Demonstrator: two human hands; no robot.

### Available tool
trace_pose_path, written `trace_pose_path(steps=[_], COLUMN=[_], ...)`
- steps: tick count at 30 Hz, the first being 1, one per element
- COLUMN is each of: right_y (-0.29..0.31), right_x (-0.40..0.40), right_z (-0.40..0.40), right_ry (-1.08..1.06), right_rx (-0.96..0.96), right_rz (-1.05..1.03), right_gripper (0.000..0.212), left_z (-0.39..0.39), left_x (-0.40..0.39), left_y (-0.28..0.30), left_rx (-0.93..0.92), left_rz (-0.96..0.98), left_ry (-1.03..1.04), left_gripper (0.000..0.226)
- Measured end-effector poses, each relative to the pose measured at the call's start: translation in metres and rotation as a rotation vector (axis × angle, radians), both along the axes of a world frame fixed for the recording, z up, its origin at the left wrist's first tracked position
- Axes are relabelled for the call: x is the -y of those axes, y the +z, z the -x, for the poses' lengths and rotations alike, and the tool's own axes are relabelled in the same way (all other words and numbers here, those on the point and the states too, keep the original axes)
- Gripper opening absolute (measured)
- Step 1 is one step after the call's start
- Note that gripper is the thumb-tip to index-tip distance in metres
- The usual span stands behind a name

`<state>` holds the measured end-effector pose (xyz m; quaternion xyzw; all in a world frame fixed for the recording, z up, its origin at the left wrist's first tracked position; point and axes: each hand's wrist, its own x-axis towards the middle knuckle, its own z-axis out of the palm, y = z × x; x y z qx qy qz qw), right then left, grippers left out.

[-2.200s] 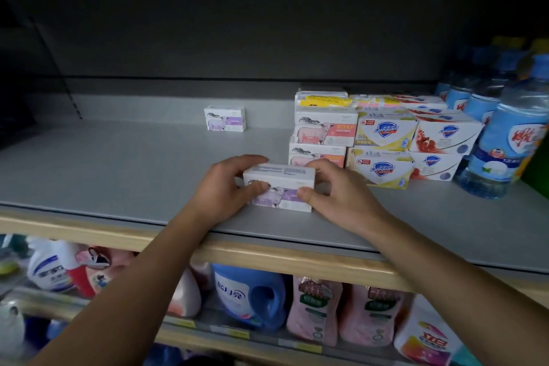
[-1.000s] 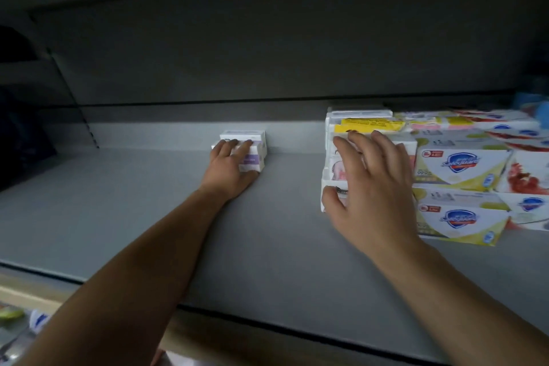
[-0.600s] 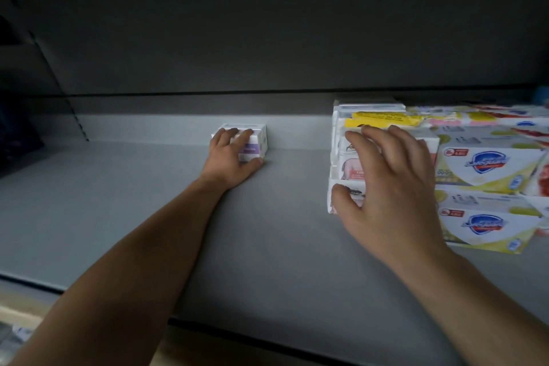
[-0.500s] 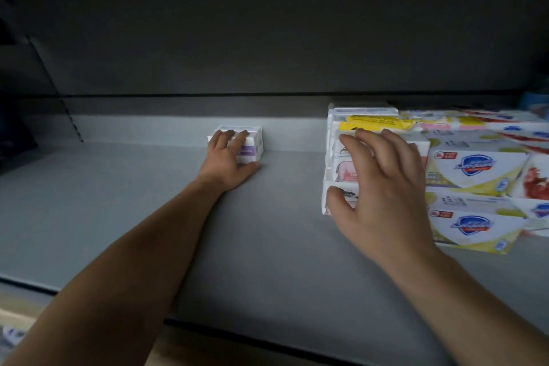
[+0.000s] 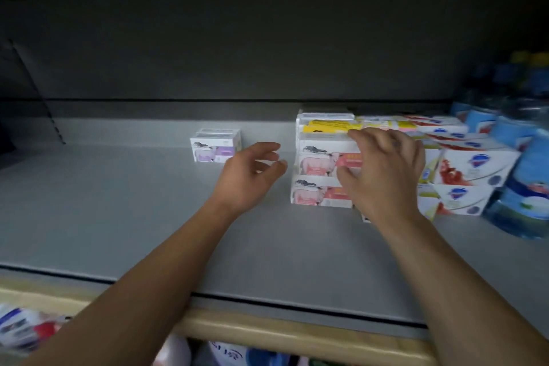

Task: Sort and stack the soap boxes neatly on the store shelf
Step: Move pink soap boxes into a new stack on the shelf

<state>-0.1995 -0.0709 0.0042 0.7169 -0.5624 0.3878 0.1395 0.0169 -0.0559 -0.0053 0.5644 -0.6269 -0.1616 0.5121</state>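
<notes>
1. The right hand (image 5: pixel 383 169) rests with spread fingers on the front of the stack of white cardboard soap boxes with a pink sheep picture (image 5: pixel 322 175). Its grip is wide and holds nothing that I can see. This stack stands in the middle of the grey metal shelf (image 5: pixel 118 217), and the top box sits a little farther back than the one under it. A push from one side only can shift the top box and leave the stack crooked.

2. The left hand (image 5: pixel 249 175) hovers above the shelf with loosely curled fingers, also holding nothing. It is between the pink stack and the small white soap boxes with a purple sheep picture (image 5: pixel 215 145), which stand far on the left, near the back wall. A quick reach to either side can knock a light box over.

3. The white soap boxes with a blue shield logo (image 5: pixel 469 169) lean just right of the pink stack. Pressure to the right can push them against the blue water bottles (image 5: pixel 525 175).
</notes>
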Motion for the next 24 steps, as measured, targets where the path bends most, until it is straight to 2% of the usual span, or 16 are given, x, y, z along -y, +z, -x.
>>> trace_pose_path(steps=[4, 9, 13, 20, 22, 24], right_y=[-0.002, -0.005, 0.000, 0.004, 0.002, -0.001], right_x=[0.007, 0.009, 0.004, -0.009, -0.011, -0.014], right_z=[0.000, -0.005, -0.011, -0.014, -0.013, -0.013], right_ry=[-0.048, -0.018, 0.236, 0.593, 0.671, 0.747], right_rx=[-0.089, 0.001, 0.200, 0.465, 0.461, 0.402], right_rz=[-0.064, 0.049, 0.069, 0.030, 0.010, -0.048], right_gripper=[0.067, 0.064, 0.051, 0.041, 0.045, 0.065], left_z=[0.031, 0.030, 0.021, 0.000, -0.001, -0.001], left_x=[0.001, 0.003, 0.003, -0.011, -0.014, -0.015], left_y=[-0.003, -0.012, -0.011, -0.007, -0.005, -0.002], left_rx=[-0.063, -0.039, -0.054, -0.266, -0.365, -0.491], left_rz=[0.028, 0.063, 0.124, 0.216, 0.189, 0.124], left_ry=[-0.045, -0.144, -0.160, -0.265, -0.243, -0.219], left_gripper=[0.045, 0.047, 0.047, 0.041, 0.034, 0.021])
